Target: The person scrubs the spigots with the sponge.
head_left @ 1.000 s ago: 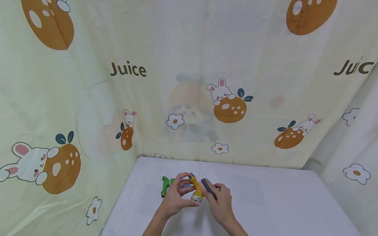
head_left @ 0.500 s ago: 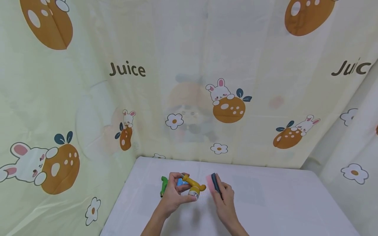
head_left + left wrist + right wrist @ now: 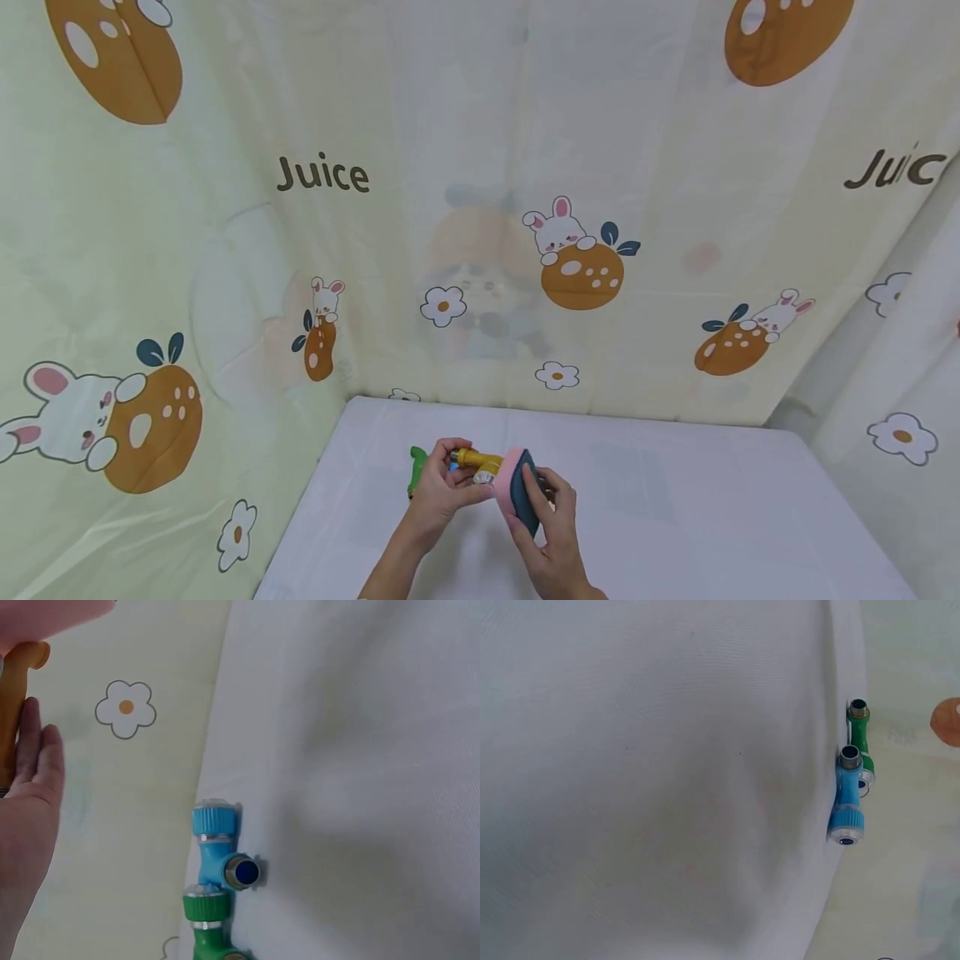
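In the head view my left hand grips a yellow tap above the table, its threaded metal end pointing left. My right hand holds a two-layer sponge, pink on one side and dark blue-grey on the other. The pink side faces the tap and hides its right end. At the top left of the left wrist view, the sponge's pink layer comes right up to the tap's tip. The left fingers lie along the tap's body there. The right wrist view shows neither hand.
A green tap lies on the white-covered table, left of the left hand. Beside it lies a blue tap, mostly hidden behind that hand in the head view. A printed curtain stands behind the table.
The sponge first drew away from the tap to the right, then came back against its right end with the pink face turned to it. The left hand has tipped the tap from steep to nearly level.
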A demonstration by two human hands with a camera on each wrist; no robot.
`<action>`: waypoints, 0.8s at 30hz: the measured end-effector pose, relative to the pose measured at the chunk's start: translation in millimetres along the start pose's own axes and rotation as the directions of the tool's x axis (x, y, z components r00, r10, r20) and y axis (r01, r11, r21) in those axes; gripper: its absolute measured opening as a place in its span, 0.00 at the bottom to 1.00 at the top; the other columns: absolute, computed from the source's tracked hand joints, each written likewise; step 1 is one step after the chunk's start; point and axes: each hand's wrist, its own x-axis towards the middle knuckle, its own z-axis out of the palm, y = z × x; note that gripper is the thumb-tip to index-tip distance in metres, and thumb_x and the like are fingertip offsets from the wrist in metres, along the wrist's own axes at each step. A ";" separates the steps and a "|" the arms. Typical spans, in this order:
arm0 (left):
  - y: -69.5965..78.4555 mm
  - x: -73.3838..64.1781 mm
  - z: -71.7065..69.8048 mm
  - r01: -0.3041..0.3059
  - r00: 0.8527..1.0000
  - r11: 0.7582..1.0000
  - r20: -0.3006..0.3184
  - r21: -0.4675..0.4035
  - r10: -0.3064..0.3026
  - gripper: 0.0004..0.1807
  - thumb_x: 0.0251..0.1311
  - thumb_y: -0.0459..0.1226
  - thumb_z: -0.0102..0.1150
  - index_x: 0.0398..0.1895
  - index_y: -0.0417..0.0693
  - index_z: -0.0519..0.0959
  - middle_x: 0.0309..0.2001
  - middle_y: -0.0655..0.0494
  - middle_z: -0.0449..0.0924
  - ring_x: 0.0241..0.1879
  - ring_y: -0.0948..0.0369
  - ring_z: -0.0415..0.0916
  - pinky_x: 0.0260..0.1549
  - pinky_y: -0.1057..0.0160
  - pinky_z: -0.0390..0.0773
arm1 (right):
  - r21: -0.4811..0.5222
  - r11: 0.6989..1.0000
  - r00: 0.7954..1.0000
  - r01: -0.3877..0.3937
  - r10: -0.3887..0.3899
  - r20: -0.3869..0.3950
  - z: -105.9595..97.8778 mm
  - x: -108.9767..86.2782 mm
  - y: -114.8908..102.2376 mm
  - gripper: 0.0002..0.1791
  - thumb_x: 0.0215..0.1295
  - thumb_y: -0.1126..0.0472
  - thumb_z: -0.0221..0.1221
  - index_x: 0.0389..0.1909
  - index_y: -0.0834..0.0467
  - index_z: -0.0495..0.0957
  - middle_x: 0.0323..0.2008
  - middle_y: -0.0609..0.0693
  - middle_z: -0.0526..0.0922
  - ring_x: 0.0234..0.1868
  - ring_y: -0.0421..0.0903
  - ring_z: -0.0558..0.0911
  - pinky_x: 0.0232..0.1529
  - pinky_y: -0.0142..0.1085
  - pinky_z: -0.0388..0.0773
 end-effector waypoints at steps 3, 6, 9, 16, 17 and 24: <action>0.1 -2.5 -0.9 0.034 0.999 0.999 0.017 0.041 -0.035 0.37 0.56 0.36 0.79 0.64 0.38 0.67 0.64 0.40 0.73 0.57 0.56 0.79 0.57 0.66 0.82 | -0.019 1.000 1.000 0.001 -0.001 0.007 0.6 0.4 -0.1 0.42 0.63 0.67 0.68 0.79 0.54 0.65 0.72 0.57 0.61 0.66 0.42 0.58 0.56 0.27 0.63; 0.7 -4.6 -2.7 0.070 0.996 0.994 0.052 0.087 -0.075 0.34 0.58 0.38 0.77 0.64 0.37 0.72 0.64 0.43 0.73 0.56 0.57 0.75 0.55 0.67 0.81 | -0.032 0.999 1.000 -0.012 0.013 0.016 -0.5 2.0 -1.1 0.41 0.64 0.67 0.67 0.78 0.51 0.66 0.72 0.56 0.62 0.67 0.43 0.57 0.57 0.29 0.64; 1.5 -5.5 -5.1 0.100 0.989 0.984 0.090 0.150 -0.114 0.32 0.61 0.42 0.75 0.66 0.41 0.77 0.65 0.46 0.75 0.57 0.57 0.74 0.56 0.66 0.81 | -0.037 0.999 1.000 -0.019 0.020 0.022 -1.3 3.3 -1.9 0.41 0.63 0.67 0.67 0.77 0.49 0.67 0.72 0.57 0.63 0.69 0.44 0.57 0.59 0.31 0.63; 2.6 -6.1 -10.3 0.156 0.972 0.957 0.135 0.246 -0.194 0.30 0.61 0.45 0.75 0.65 0.44 0.80 0.62 0.50 0.82 0.54 0.57 0.76 0.56 0.62 0.81 | -0.060 0.998 0.998 -0.035 0.038 0.051 -1.0 5.7 -3.8 0.40 0.64 0.66 0.68 0.77 0.45 0.68 0.74 0.57 0.63 0.70 0.46 0.56 0.61 0.38 0.66; 3.3 -6.5 -11.1 0.157 0.970 0.955 0.143 0.253 -0.198 0.30 0.61 0.44 0.75 0.65 0.44 0.80 0.62 0.50 0.82 0.54 0.57 0.75 0.57 0.61 0.81 | -0.067 0.997 0.998 -0.032 0.036 0.058 -0.9 5.9 -3.7 0.40 0.64 0.66 0.67 0.77 0.45 0.68 0.74 0.56 0.63 0.70 0.46 0.56 0.61 0.39 0.67; 9.0 -5.8 -14.8 0.112 0.965 0.913 0.177 0.393 -0.195 0.31 0.58 0.45 0.77 0.64 0.48 0.81 0.62 0.52 0.82 0.57 0.56 0.75 0.62 0.55 0.77 | -0.150 0.988 0.997 0.022 -0.009 0.082 -3.0 7.6 0.3 0.41 0.61 0.67 0.66 0.76 0.43 0.70 0.74 0.56 0.65 0.68 0.49 0.60 0.55 0.51 0.77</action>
